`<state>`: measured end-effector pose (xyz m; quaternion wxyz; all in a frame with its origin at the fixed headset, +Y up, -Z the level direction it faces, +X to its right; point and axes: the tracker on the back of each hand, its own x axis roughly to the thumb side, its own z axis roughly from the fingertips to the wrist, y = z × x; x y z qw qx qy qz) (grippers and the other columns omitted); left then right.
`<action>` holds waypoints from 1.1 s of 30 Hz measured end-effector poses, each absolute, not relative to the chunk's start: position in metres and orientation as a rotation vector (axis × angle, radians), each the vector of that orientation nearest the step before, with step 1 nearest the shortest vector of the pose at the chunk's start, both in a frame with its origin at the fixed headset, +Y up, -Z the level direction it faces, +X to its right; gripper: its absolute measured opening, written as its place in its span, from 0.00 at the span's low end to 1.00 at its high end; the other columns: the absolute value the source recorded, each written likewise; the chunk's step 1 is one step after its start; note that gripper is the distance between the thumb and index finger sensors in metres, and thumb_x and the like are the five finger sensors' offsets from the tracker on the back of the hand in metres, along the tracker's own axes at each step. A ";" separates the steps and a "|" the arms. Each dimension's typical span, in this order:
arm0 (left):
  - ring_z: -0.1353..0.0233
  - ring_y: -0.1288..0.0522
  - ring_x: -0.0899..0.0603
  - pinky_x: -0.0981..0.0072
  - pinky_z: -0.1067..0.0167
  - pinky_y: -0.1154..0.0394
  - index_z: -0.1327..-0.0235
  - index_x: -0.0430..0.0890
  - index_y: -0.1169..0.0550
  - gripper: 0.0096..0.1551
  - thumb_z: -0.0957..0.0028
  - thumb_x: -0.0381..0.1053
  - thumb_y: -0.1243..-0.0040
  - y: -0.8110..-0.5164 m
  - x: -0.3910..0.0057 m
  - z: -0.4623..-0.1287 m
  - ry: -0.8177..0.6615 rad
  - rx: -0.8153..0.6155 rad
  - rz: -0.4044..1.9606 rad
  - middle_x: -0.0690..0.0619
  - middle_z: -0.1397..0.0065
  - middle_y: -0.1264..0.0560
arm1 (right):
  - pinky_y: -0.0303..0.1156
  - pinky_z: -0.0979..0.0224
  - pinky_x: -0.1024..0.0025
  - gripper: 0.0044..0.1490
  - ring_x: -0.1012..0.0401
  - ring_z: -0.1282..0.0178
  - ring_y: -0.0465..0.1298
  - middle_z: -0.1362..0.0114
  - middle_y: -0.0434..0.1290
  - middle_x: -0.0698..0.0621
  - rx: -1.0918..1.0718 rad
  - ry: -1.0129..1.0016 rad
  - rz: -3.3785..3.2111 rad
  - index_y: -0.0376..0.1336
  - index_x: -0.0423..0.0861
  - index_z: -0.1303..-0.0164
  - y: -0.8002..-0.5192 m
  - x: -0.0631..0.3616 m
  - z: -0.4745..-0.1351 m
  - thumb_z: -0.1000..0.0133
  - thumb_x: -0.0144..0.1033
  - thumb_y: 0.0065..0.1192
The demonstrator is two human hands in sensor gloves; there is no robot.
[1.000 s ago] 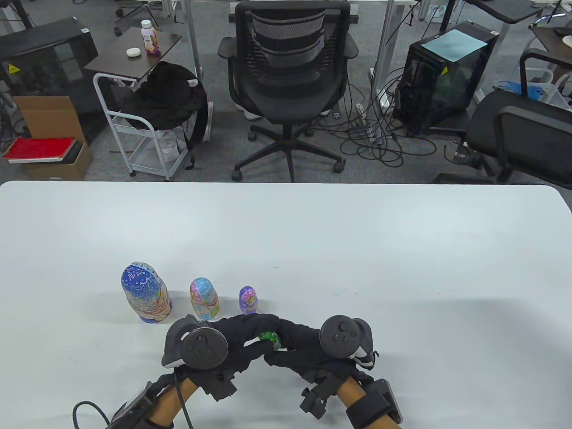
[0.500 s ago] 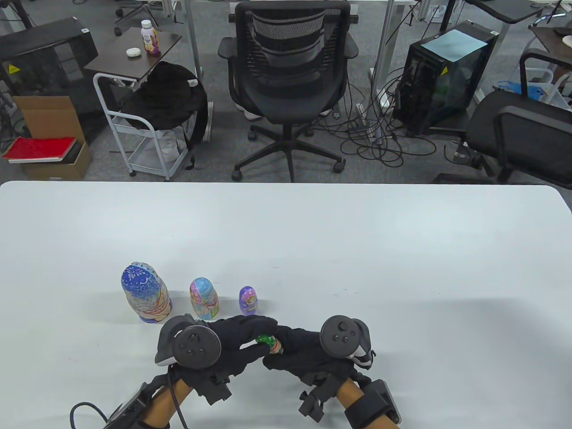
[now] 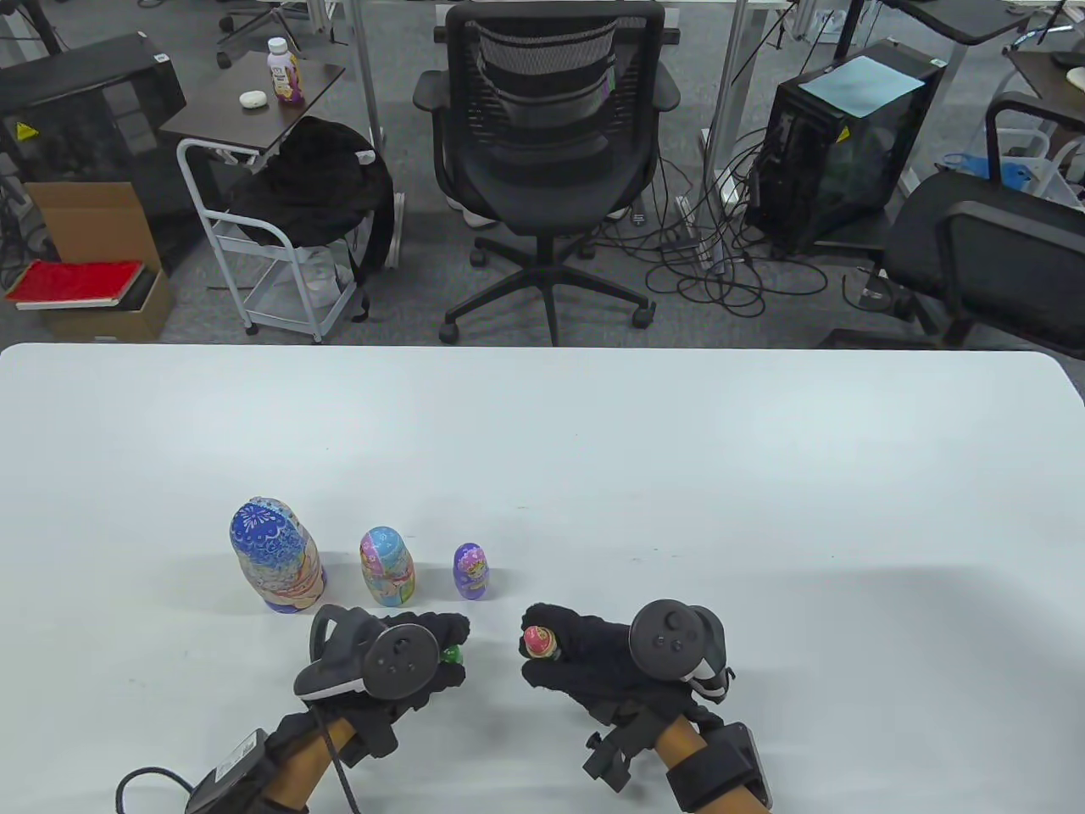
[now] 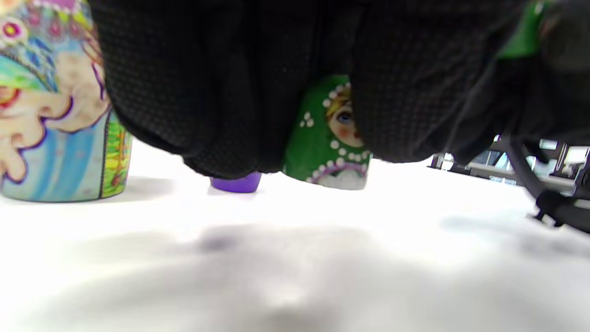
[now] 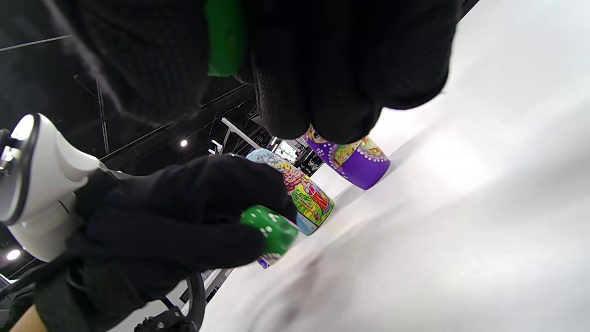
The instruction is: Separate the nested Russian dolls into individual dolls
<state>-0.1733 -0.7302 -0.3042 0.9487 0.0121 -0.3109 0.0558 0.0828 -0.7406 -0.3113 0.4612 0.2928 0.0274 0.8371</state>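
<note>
Left hand (image 3: 398, 657) pinches a green doll top (image 3: 452, 654); right hand (image 3: 593, 661) grips the green bottom half (image 5: 226, 37) holding a small red doll (image 3: 537, 641). Beyond the left hand stand blue (image 3: 275, 555), pastel (image 3: 386, 566) and purple dolls (image 3: 472, 571).

Dolls in a row (image 3: 386, 566): glossy lacquered paint, smooth. Gloves on left hand (image 3: 432, 657) and right hand (image 3: 585, 666): matt black knit cloth, fine dotted weave. Table (image 3: 678, 475): smooth matt white; trackers (image 3: 674, 640): hard plastic.
</note>
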 end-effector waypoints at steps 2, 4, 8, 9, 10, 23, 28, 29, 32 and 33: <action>0.43 0.14 0.40 0.56 0.47 0.15 0.36 0.45 0.22 0.33 0.50 0.60 0.29 -0.739 -0.170 -0.304 -0.638 0.051 0.075 0.45 0.38 0.16 | 0.78 0.39 0.51 0.45 0.44 0.40 0.81 0.38 0.81 0.38 0.728 0.062 2.064 0.64 0.36 0.30 -0.740 0.084 -0.311 0.52 0.47 0.74; 0.43 0.14 0.40 0.55 0.47 0.15 0.36 0.45 0.22 0.33 0.50 0.60 0.29 -0.744 -0.168 -0.303 -0.645 0.056 0.060 0.45 0.38 0.16 | 0.78 0.39 0.51 0.45 0.44 0.40 0.81 0.38 0.81 0.38 0.731 0.062 2.064 0.64 0.37 0.30 -0.740 0.085 -0.311 0.52 0.48 0.74; 0.43 0.14 0.40 0.55 0.47 0.16 0.36 0.46 0.22 0.33 0.50 0.61 0.30 -0.752 -0.166 -0.305 -0.647 0.068 0.027 0.46 0.38 0.16 | 0.77 0.39 0.50 0.45 0.44 0.40 0.81 0.38 0.81 0.38 0.735 0.054 2.072 0.65 0.38 0.30 -0.740 0.086 -0.310 0.53 0.48 0.75; 0.42 0.14 0.40 0.56 0.46 0.16 0.36 0.46 0.22 0.33 0.50 0.62 0.30 -0.752 -0.166 -0.306 -0.643 0.059 0.015 0.46 0.38 0.16 | 0.77 0.39 0.50 0.45 0.44 0.40 0.81 0.38 0.81 0.38 0.736 0.053 2.074 0.65 0.38 0.30 -0.740 0.086 -0.310 0.53 0.48 0.75; 0.42 0.14 0.42 0.56 0.46 0.16 0.36 0.46 0.22 0.33 0.50 0.62 0.30 -0.752 -0.166 -0.305 -0.643 0.064 0.002 0.47 0.38 0.16 | 0.77 0.39 0.51 0.45 0.44 0.40 0.81 0.38 0.82 0.38 0.735 0.052 2.074 0.65 0.37 0.31 -0.740 0.087 -0.311 0.53 0.48 0.75; 0.39 0.15 0.40 0.54 0.44 0.17 0.31 0.47 0.25 0.40 0.52 0.66 0.32 -0.751 -0.166 -0.308 -0.629 0.010 -0.011 0.46 0.35 0.18 | 0.77 0.39 0.51 0.44 0.44 0.40 0.81 0.39 0.82 0.38 0.743 0.044 2.069 0.66 0.37 0.31 -0.740 0.086 -0.310 0.53 0.48 0.75; 0.40 0.15 0.40 0.55 0.44 0.17 0.32 0.47 0.24 0.36 0.48 0.65 0.36 -0.711 -0.179 -0.302 -0.646 0.246 0.239 0.46 0.35 0.17 | 0.77 0.39 0.51 0.44 0.44 0.40 0.81 0.39 0.82 0.38 0.735 0.045 2.069 0.65 0.37 0.31 -0.740 0.086 -0.310 0.53 0.48 0.75; 0.40 0.15 0.40 0.55 0.44 0.17 0.32 0.48 0.24 0.34 0.47 0.65 0.36 -0.704 -0.180 -0.298 -0.663 0.284 0.296 0.47 0.35 0.17 | 0.77 0.39 0.51 0.44 0.44 0.40 0.81 0.39 0.82 0.38 0.733 0.049 2.067 0.66 0.36 0.31 -0.740 0.086 -0.311 0.53 0.48 0.74; 0.41 0.15 0.41 0.56 0.45 0.16 0.32 0.48 0.24 0.33 0.45 0.64 0.37 -0.686 -0.175 -0.288 -0.716 0.354 0.455 0.47 0.36 0.17 | 0.77 0.39 0.51 0.45 0.44 0.40 0.81 0.39 0.82 0.38 0.740 0.066 2.073 0.65 0.36 0.31 -0.742 0.083 -0.310 0.53 0.48 0.75; 0.41 0.15 0.41 0.56 0.45 0.17 0.32 0.48 0.24 0.33 0.46 0.64 0.36 -0.682 -0.172 -0.286 -0.736 0.353 0.495 0.47 0.36 0.17 | 0.78 0.39 0.51 0.45 0.44 0.40 0.81 0.39 0.82 0.38 0.745 0.069 2.076 0.65 0.36 0.31 -0.742 0.082 -0.310 0.53 0.48 0.74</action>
